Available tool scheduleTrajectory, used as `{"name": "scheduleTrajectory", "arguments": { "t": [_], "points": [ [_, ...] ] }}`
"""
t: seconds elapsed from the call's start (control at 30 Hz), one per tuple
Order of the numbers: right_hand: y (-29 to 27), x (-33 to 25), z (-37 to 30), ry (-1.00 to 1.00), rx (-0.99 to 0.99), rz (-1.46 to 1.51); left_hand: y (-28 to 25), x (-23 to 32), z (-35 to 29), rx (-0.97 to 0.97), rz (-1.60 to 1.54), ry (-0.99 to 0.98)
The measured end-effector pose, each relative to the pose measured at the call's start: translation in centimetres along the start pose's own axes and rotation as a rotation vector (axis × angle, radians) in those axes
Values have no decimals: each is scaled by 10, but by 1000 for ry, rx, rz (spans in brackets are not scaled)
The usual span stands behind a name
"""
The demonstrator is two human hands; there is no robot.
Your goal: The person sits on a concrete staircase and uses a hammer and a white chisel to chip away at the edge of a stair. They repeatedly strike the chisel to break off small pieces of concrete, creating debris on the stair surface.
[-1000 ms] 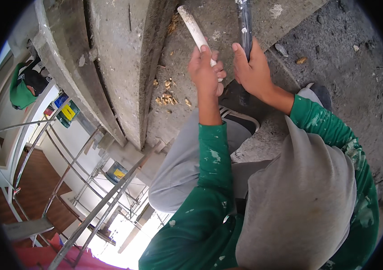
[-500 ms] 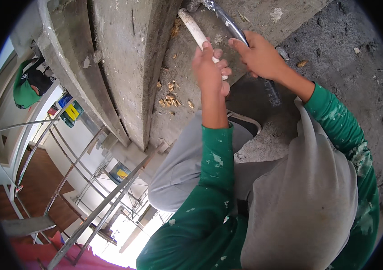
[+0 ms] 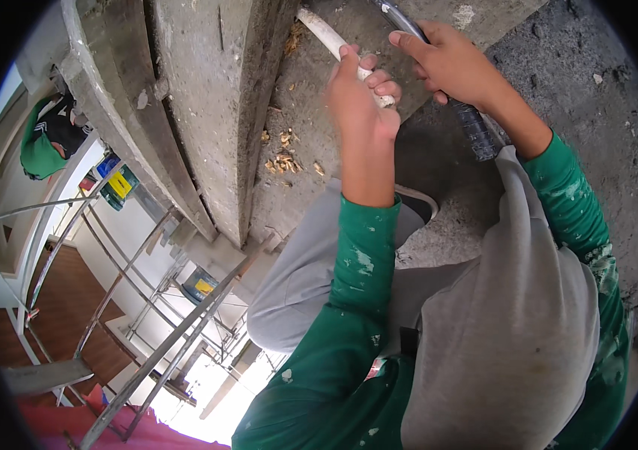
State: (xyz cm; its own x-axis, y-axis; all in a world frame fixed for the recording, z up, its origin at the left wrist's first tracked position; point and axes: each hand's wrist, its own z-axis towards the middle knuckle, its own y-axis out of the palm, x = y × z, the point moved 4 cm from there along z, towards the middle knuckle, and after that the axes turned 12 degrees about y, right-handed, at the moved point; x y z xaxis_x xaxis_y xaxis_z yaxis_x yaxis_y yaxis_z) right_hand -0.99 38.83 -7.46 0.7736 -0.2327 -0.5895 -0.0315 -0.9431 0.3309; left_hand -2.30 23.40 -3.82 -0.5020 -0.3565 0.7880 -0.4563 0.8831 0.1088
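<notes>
My left hand is closed around a pale, whitish rod, whose far end slants up and left over the concrete. In my right hand is a dark, shiny rod-shaped handle with a ridged, wrapped-looking lower end. Its upper end runs past the top edge, so the kind of tool is hidden. The two rods are apart, side by side. Below my left hand, yellowish-brown crumbs lie on the grey concrete surface.
A thick concrete ledge rises on the left. Beyond it, metal scaffolding poles stand over a lower area with a brown floor. A person in green is at far left. Rough dark ground lies to the right.
Both hands have shifted slightly right, my right hand also upward with the dark handle. The handle's upper end has slipped out of the top of the picture. Both grips stay closed.
</notes>
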Motion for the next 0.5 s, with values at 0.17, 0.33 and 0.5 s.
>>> {"name": "scheduleTrajectory", "arguments": {
  "t": [0.17,0.33,0.5],
  "points": [
    [-13,-6,-14,3,64,144,104,4,22,-26,-552,-137],
    [-21,-24,-21,9,85,-25,112,-8,26,-193,-655,-166],
    [-35,6,-7,-13,135,14,57,-13,-19,-371,-166,-105]
  ]
}}
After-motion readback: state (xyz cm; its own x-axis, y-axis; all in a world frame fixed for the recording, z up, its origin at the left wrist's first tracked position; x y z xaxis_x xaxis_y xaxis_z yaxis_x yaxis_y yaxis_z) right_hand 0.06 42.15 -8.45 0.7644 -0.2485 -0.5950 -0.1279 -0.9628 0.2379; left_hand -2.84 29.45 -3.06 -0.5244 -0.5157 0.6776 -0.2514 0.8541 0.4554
